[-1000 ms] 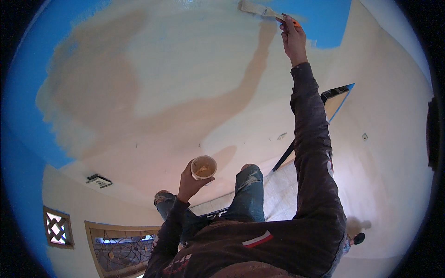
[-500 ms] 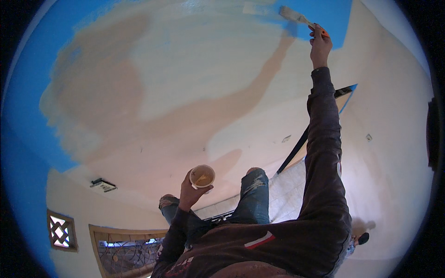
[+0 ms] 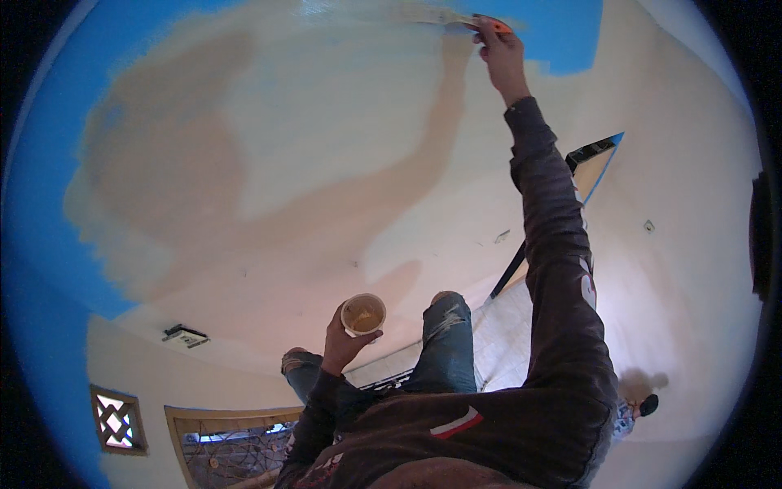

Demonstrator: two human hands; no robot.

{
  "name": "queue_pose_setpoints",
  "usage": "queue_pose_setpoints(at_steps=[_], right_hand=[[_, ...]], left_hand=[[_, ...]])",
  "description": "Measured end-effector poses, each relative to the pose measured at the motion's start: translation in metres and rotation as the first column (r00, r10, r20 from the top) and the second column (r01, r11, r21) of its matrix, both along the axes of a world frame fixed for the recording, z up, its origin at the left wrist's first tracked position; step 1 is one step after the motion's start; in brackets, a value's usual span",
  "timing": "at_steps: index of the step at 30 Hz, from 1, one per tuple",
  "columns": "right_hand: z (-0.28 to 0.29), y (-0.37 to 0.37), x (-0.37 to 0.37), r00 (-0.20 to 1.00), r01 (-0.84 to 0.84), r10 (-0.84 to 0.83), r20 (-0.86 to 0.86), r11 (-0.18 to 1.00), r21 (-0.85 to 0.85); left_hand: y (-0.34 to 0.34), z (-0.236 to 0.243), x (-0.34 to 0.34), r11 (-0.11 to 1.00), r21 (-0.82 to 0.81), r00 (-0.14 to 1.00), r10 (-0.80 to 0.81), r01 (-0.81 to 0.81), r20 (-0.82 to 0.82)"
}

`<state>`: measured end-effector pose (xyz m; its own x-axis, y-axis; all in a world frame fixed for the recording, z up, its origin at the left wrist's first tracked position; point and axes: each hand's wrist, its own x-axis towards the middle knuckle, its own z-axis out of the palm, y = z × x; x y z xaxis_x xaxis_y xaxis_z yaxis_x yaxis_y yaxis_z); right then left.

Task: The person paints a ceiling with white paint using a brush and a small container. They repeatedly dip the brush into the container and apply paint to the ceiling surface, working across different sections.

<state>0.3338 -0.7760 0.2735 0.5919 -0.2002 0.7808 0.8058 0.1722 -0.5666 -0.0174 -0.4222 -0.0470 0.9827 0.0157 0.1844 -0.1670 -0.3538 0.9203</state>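
High on the wall, my right hand (image 3: 503, 59) grips a paintbrush (image 3: 494, 24) by its orange-tipped handle. Its bristles point left and lie against or very near the wall (image 3: 342, 106), where pale cream paint covers much of a bright blue coat. In front of my body, my left hand (image 3: 344, 341) is wrapped round a white cup (image 3: 363, 314) with some tan paint in the bottom. The cup is tilted so that its inside shows.
A wall socket box (image 3: 185, 335) sits low on the left. Below it are a small lattice window (image 3: 118, 420) and a wood-framed window (image 3: 232, 448). A dark-edged doorway (image 3: 590, 159) is on the right. Another person (image 3: 631, 416) is at the lower right.
My right hand has swept the brush leftward along the upper wall, with cream paint now over part of the blue there. My left hand still holds the cup, barely shifted.
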Motion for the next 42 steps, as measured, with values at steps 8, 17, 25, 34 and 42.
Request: queue_pose_setpoints(at_steps=[8, 17, 25, 34, 42], right_hand=[[-0.016, -0.098, 0.003, 0.984, 0.177, -0.178, -0.007, 0.971, 0.163], [0.012, 0.002, -0.004, 0.99, -0.138, 0.137, 0.021, 0.99, 0.008], [-0.015, -0.05, 0.02, 0.991, 0.117, -0.113, -0.07, 0.992, 0.047], [-0.03, -0.106, 0.014, 0.99, 0.143, -0.139, -0.032, 0.956, 0.258], [0.012, 0.023, -0.018, 0.993, -0.117, 0.111, -0.048, 0.983, -0.143]], left_hand=[[0.01, -0.006, -0.009, 0.999, -0.038, 1.0, 0.03, -0.03, -0.01], [0.004, -0.009, -0.003, 0.998, -0.057, 1.0, -0.009, 0.009, -0.012], [0.01, -0.006, -0.01, 0.999, -0.001, 0.999, 0.038, -0.038, -0.01], [0.018, -0.015, -0.016, 0.998, 0.008, 0.998, 0.06, -0.06, -0.006], [0.004, -0.003, -0.013, 1.0, -0.004, 1.0, 0.017, -0.017, 0.004]])
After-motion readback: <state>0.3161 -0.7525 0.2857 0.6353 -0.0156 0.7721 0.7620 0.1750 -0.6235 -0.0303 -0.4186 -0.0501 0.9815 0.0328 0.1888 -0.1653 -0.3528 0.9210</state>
